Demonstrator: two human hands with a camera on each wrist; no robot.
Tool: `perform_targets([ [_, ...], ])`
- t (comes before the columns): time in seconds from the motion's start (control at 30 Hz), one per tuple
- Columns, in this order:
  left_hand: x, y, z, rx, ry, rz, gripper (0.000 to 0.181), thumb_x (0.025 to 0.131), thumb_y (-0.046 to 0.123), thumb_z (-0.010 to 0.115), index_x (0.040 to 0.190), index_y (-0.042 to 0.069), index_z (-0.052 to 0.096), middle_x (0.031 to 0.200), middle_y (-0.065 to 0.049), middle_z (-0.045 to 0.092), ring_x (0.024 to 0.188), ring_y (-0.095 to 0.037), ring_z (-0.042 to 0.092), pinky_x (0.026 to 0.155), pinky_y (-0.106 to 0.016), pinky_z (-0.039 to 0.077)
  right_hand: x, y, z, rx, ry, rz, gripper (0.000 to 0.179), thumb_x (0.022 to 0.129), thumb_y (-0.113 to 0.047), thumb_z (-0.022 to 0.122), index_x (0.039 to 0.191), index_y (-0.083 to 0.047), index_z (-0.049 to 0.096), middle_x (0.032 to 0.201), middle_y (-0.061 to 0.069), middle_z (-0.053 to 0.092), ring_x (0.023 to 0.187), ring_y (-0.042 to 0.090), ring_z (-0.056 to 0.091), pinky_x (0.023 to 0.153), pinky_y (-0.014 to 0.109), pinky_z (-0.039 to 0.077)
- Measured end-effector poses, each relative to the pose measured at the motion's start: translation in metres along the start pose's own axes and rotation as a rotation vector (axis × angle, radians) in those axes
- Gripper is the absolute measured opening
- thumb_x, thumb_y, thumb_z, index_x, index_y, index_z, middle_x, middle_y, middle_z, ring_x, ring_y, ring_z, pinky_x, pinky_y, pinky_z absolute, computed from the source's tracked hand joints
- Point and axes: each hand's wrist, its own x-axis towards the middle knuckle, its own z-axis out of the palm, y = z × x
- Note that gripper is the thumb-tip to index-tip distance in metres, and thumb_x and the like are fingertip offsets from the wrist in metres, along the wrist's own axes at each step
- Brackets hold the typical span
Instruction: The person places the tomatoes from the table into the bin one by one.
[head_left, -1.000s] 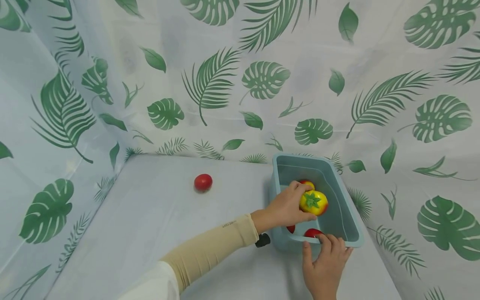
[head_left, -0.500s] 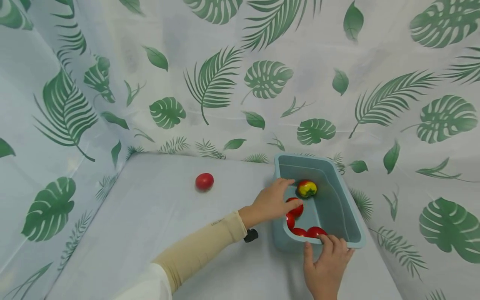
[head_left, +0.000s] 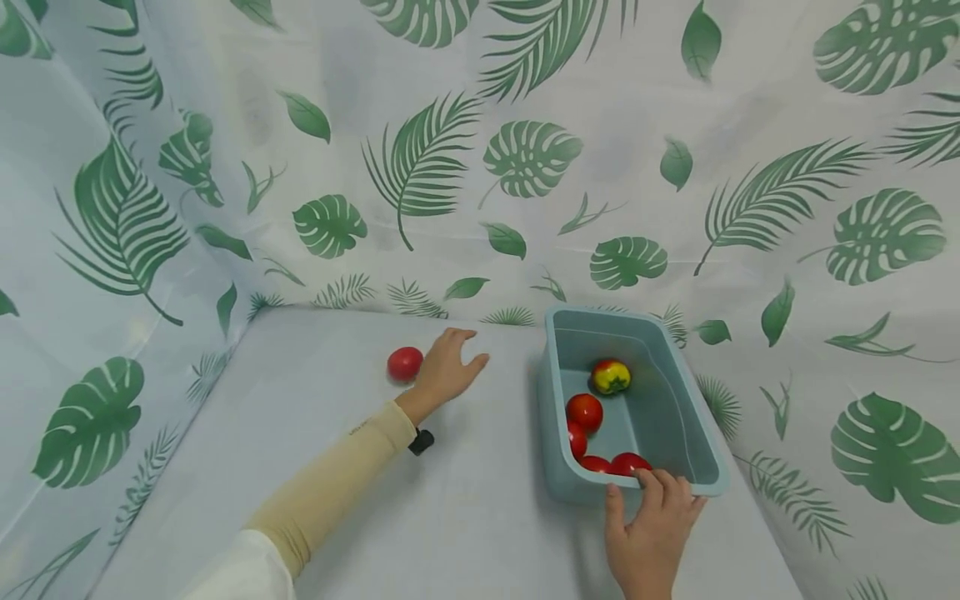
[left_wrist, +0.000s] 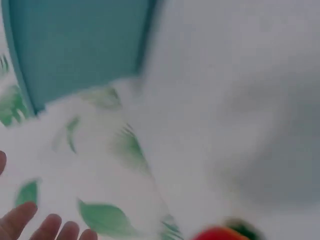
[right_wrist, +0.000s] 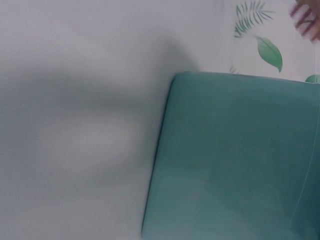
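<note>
In the head view my left hand [head_left: 448, 371] hovers over the table with fingers apart and nothing in them. Just left of it a red tomato [head_left: 405, 364] lies on the table; a red fruit edge [left_wrist: 220, 234] also shows at the bottom of the left wrist view. My right hand [head_left: 648, 529] grips the near rim of a blue-grey plastic bin [head_left: 558, 400], fingers over the edge and thumb outside. Inside the bin are a yellow-and-red tomato-like fruit [head_left: 611, 377] and several red tomatoes [head_left: 585, 412] along its left and near sides.
The table [head_left: 300, 433] has a pale cover. Leaf-printed sheeting [head_left: 450, 183] hangs behind it and at both sides. The bin stands close to the back right edge. A small black device [head_left: 422, 442] sits at my left wrist.
The left hand has let go of the yellow-and-red fruit in the bin, then moved out leftward to beside the loose tomato. The right hand and the bin have stayed put.
</note>
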Motion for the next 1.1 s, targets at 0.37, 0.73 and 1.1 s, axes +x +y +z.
perform_targets([
  [0.37, 0.006, -0.105, -0.021, 0.237, -0.119, -0.164, 0.052, 0.091, 0.019, 0.062, 0.140, 0.004, 0.050, 0.147, -0.024, 0.038, 0.135, -0.042, 0.034, 0.106, -0.052, 0.038, -0.003, 0.000, 0.002, -0.009, -0.003, 0.014, 0.059, 0.094, -0.050, 0.053, 0.115, 0.005, 0.052, 0.115, 0.025, 0.048, 0.114, 0.043, 0.039, 0.109, 0.071, 0.000],
  [0.73, -0.001, -0.131, -0.005, 0.223, -0.174, -0.212, 0.060, 0.089, 0.020, 0.069, 0.141, 0.003, 0.046, 0.131, -0.022, 0.040, 0.121, -0.038, 0.043, 0.095, -0.051, 0.048, -0.005, 0.002, 0.002, 0.000, -0.010, 0.015, 0.055, 0.093, -0.048, 0.055, 0.115, 0.003, 0.052, 0.115, 0.025, 0.047, 0.115, 0.045, 0.037, 0.109, 0.071, -0.001],
  [1.1, -0.003, -0.130, 0.000, 0.204, -0.145, -0.233, 0.062, 0.088, 0.020, 0.069, 0.143, 0.006, 0.043, 0.136, -0.022, 0.037, 0.123, -0.037, 0.041, 0.095, -0.052, 0.048, -0.003, 0.002, 0.001, 0.002, -0.001, 0.008, 0.056, 0.094, -0.049, 0.054, 0.114, 0.004, 0.052, 0.115, 0.026, 0.047, 0.116, 0.046, 0.036, 0.108, 0.073, -0.002],
])
